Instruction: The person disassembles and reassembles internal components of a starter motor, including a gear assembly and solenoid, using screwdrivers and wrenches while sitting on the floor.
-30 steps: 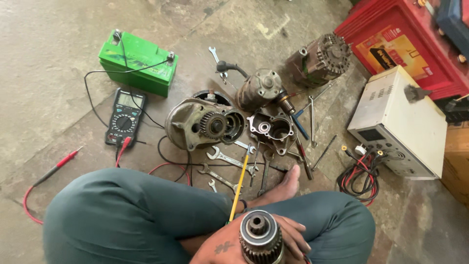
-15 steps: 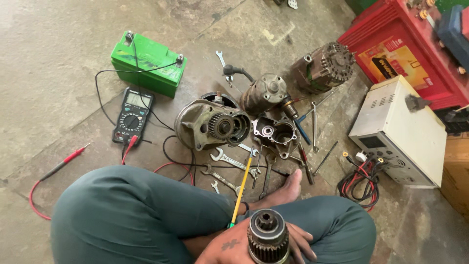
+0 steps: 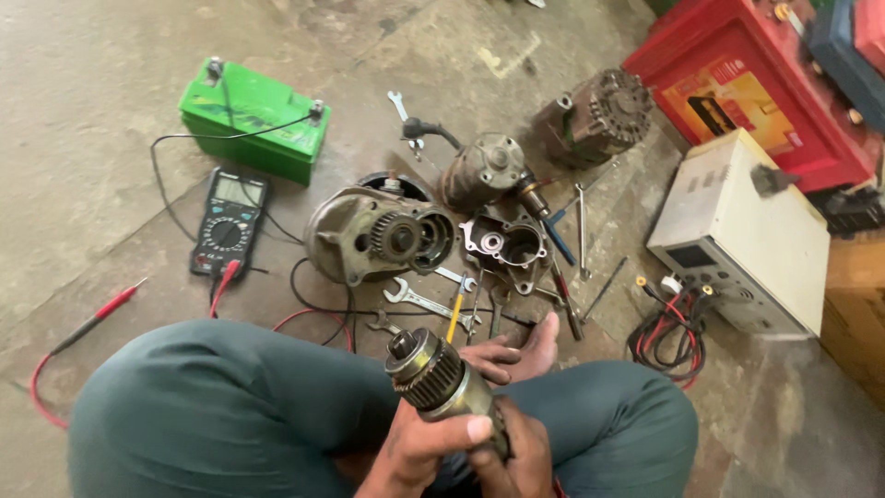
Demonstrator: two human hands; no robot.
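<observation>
Sitting cross-legged on the concrete floor [image 3: 111, 111], the person grips a starter drive gear [image 3: 431, 373] over the lap, left hand [image 3: 419, 447] and right hand [image 3: 512, 456] both wrapped tight round its lower shaft. Its long axis now tilts, toothed end aiming up and left toward the motor housing [image 3: 373, 235]; a moment ago it faced straight up at the camera. Beyond lie the green battery [image 3: 253, 115], multimeter [image 3: 229, 221], and a spanner [image 3: 424, 300].
</observation>
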